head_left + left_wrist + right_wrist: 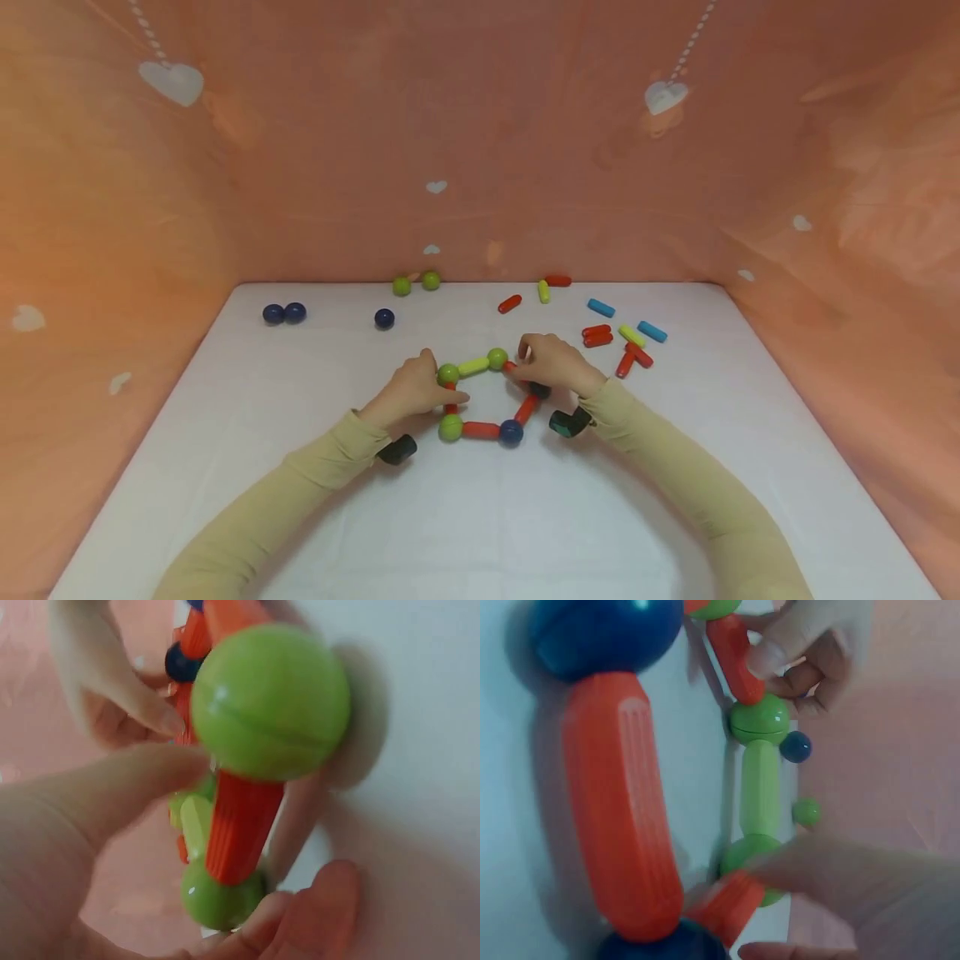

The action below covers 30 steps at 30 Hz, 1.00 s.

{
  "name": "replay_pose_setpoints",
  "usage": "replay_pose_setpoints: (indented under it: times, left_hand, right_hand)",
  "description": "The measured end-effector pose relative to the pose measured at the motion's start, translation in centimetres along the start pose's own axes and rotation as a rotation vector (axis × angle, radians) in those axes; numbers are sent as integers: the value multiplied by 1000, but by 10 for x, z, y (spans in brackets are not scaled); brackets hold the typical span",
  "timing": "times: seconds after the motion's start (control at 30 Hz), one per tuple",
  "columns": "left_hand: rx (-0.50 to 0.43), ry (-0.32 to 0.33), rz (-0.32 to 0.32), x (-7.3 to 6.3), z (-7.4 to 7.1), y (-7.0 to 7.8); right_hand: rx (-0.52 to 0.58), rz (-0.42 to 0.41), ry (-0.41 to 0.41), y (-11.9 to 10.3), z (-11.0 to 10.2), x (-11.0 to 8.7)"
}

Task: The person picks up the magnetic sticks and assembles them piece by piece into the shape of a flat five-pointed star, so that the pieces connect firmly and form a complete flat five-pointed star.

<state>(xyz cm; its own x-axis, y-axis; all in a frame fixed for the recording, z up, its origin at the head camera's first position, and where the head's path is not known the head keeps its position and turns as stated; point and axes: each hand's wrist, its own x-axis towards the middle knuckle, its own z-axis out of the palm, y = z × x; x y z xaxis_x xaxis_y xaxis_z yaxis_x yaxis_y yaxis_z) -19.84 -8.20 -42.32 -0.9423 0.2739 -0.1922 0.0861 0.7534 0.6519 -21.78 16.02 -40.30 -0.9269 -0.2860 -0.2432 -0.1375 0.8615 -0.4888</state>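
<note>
Balls and sticks form a five-sided ring on the table. It has a near blue ball (511, 432), a dark blue ball (607, 634) at right, and three green balls, one (450, 427) at the near left. A yellow-green stick (473, 367) makes the far side; the other sides are red sticks. My left hand (411, 387) pinches the left red stick (244, 825) between thumb and fingers. Across the ring, my right hand (557, 363) has thumb and fingers around the upper-right red stick (731, 907), partly covering it and the dark blue ball in the head view.
Two blue balls (285, 313) sit at the far left, with another blue ball (385, 318) nearer the middle. Loose green balls (416, 283) stand by the back edge. Several loose red, yellow-green and blue sticks (602, 307) lie at the back right. Orange cloth (480, 150) walls the table.
</note>
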Motion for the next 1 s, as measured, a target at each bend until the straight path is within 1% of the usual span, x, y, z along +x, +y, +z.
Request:
replay_pose_setpoints:
  times: [0.1, 0.2, 0.33, 0.47, 0.6, 0.7, 0.9, 1.0]
  left_hand:
    - [-9, -30, 30, -2, 2, 1]
    - [-25, -27, 64, -2, 1, -2]
    - [-43, -32, 121, 2, -4, -10]
    - [-65, -49, 164, 4, -10, -14]
    - [-80, -58, 176, 3, -12, -16]
    - [-94, -56, 179, 4, -12, -19]
    - [-139, -21, 201, 6, -11, -24]
    - [-168, -6, 200, 7, -10, -25]
  right_hand:
    - [-6, -26, 2, -2, 0, 6]
    - [14, -26, -18, -4, 1, 7]
    - [63, 7, -49, -5, 5, 5]
    - [131, 48, -56, -7, 7, 1]
    - [180, 68, -53, -7, 9, 0]
    - [193, 75, -47, -7, 10, 0]
    - [196, 81, -43, -7, 12, -1]
    - [195, 75, -48, -7, 12, -1]
